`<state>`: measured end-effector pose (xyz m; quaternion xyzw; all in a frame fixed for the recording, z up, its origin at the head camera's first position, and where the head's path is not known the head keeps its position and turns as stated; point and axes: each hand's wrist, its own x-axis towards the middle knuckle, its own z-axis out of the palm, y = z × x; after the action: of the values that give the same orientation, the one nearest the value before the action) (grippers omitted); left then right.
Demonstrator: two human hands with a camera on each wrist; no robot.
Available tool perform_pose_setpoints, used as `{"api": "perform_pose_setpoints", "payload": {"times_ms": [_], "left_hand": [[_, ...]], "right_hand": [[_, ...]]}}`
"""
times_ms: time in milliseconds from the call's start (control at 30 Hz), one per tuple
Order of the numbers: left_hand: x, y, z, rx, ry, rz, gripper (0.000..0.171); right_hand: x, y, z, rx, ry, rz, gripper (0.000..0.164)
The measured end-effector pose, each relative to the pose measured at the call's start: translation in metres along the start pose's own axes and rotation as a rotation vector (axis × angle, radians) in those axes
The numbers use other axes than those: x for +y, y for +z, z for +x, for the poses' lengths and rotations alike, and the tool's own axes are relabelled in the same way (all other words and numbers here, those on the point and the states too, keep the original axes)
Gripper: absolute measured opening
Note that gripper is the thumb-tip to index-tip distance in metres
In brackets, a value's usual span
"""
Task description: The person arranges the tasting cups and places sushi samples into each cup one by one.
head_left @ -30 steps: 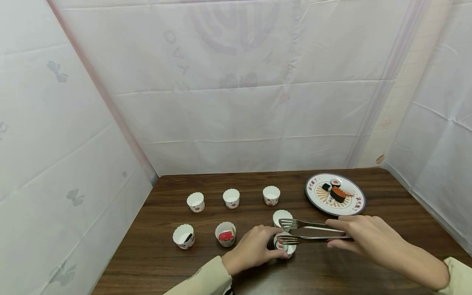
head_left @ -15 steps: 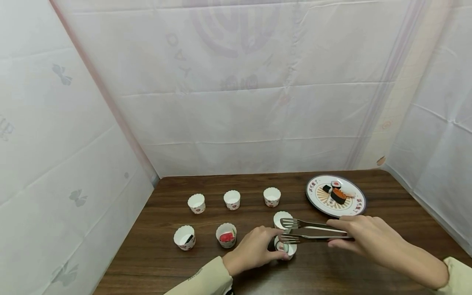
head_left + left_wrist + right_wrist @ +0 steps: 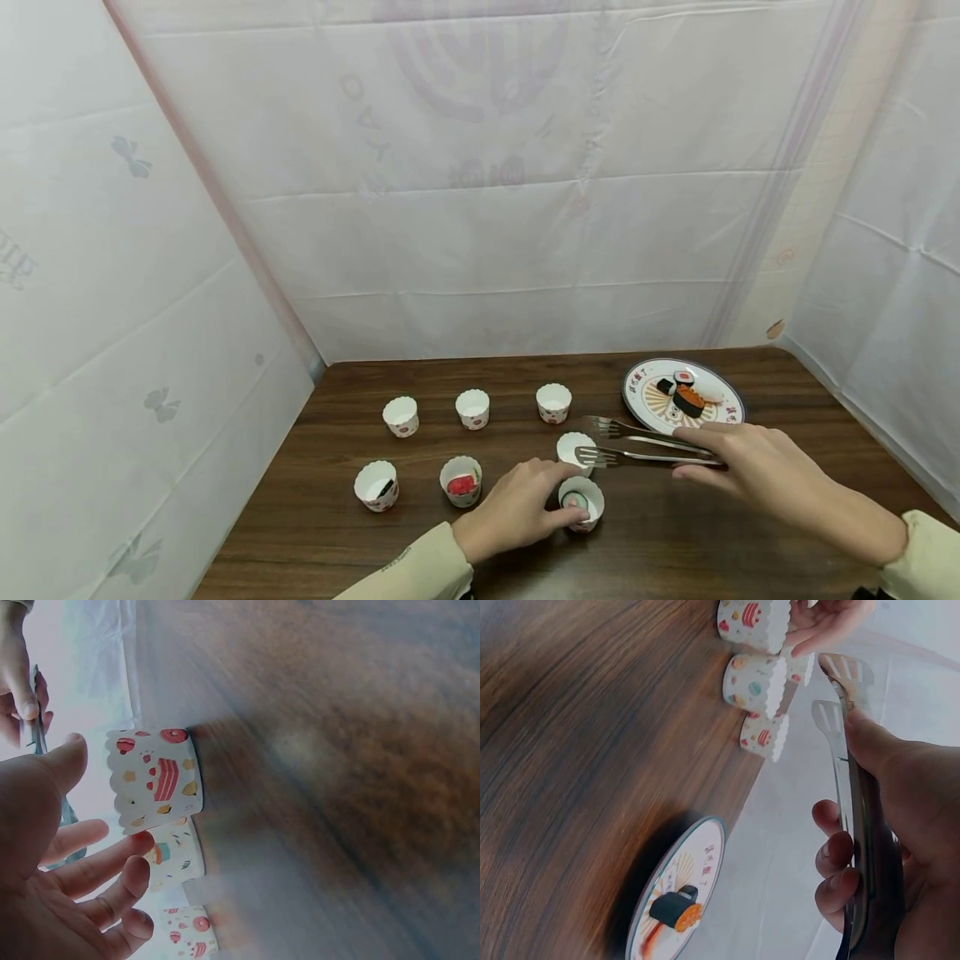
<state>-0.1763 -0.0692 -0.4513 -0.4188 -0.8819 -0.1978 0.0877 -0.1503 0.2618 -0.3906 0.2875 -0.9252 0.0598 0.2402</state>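
Observation:
In the head view my left hand [image 3: 521,504] hovers at a paper cup [image 3: 592,510] near the table's front, thumb and index finger spread about its rim. A round sushi roll [image 3: 575,500] with a pale green-grey ring lies inside that cup. The left wrist view shows the fingers loosely extended beside the scalloped rim, the thumb apart from it. My right hand [image 3: 765,471] grips metal serving tongs [image 3: 660,454], their slotted fork-like ends parted with nothing between them. These ends reach over another paper cup [image 3: 573,451] just behind.
A round plate [image 3: 641,392] with several sushi pieces, one topped with orange [image 3: 691,400], stands at the back right. Several paper cups stand leftward; one holds a red piece [image 3: 461,485], another a black piece [image 3: 386,488]. White cloth [image 3: 510,250] hangs behind the wooden table.
The tongs have lifted away from the front cup, up and to the right. The sushi roll, earlier under their tips at the cup's rim, now lies inside. My left hand has stayed put.

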Motion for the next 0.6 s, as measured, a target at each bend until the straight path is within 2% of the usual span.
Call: {"api": "perform_pose_setpoints", "payload": {"times_ms": [100,267,367,600], "left_hand": [[0.000,-0.003,-0.001,0.022,0.010,0.020,0.046],[-0.001,-0.012,0.001,0.043,0.027,0.054,0.045],[-0.002,-0.017,0.003,0.057,0.050,0.068,0.045],[-0.008,-0.032,0.005,0.124,0.114,0.092,0.047]], "right_hand": [[0.005,0.003,0.000,0.012,0.023,0.006,0.046],[0.016,0.005,0.001,-0.025,0.097,0.034,0.050],[0.022,0.005,0.002,-0.049,0.139,0.047,0.050],[0.039,0.009,0.000,-0.044,0.184,0.075,0.048]]}}
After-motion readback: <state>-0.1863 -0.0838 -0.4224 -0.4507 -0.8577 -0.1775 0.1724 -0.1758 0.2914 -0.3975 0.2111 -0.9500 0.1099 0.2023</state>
